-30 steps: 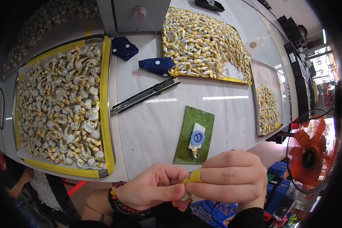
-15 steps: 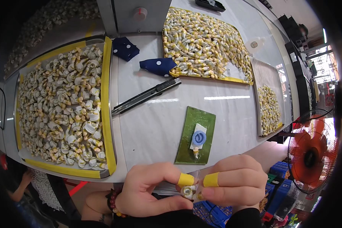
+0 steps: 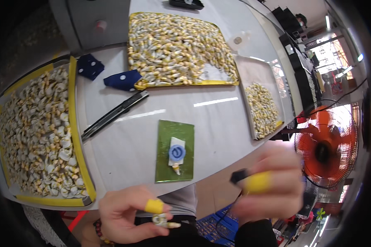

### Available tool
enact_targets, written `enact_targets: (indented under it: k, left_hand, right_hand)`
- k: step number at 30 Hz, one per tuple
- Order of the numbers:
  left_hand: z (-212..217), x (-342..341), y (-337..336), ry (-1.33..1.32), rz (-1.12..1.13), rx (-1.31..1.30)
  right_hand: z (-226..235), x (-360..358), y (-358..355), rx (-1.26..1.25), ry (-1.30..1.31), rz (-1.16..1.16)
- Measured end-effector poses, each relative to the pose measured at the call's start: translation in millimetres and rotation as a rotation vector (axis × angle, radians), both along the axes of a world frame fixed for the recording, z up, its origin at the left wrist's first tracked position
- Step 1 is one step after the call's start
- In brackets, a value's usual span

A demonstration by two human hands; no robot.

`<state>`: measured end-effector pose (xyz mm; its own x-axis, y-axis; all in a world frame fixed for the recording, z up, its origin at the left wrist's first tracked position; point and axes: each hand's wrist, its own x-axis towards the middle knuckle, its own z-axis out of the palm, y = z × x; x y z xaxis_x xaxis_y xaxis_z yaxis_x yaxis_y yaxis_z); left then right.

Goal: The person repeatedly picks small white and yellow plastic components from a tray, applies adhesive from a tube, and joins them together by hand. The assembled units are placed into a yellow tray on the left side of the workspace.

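Note:
My left hand (image 3: 125, 214), with yellow tape round its index finger, pinches a small white-and-yellow moulded part (image 3: 160, 221) by the near table edge. The part has a rounded end and a narrow tip pointing right. My right hand (image 3: 274, 181) is up off to the right, smeared by motion, with yellow tape on a finger. At its fingertips is a small black object (image 3: 239, 177), too blurred to name. Between the hands, further in, a green mat (image 3: 163, 140) carries a blue ring-shaped piece (image 3: 177, 152) on a white pad, beside another small white-and-yellow part (image 3: 176, 168).
Yellow-edged trays of small parts stand at left (image 3: 73, 123) and far middle (image 3: 185, 84); a smaller tray (image 3: 272, 68) is at right. A utility knife (image 3: 115, 115) and navy dotted cloth pieces (image 3: 123, 80) lie between. An orange fan (image 3: 321, 150) stands beyond the right edge.
My hands have parted: the right has moved up and right, and a black object now shows at its fingers. The left still holds the part. The whole view has swung right.

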<state>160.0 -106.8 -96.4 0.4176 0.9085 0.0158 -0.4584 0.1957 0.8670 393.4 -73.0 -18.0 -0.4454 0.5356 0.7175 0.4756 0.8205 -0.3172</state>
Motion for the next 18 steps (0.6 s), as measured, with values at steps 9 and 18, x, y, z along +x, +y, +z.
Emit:
enact_targets:
  k: [9, 18]
  left_hand:
    - [9, 5, -3, 0.005, 0.096, -0.15]
    - [8, 6, -1, 0.008, 0.109, -0.167]
  right_hand:
    - [-12, 128, 31, -0.581, -0.489, -0.72]
    - [-46, 144, 43, -0.558, -0.459, -0.804]
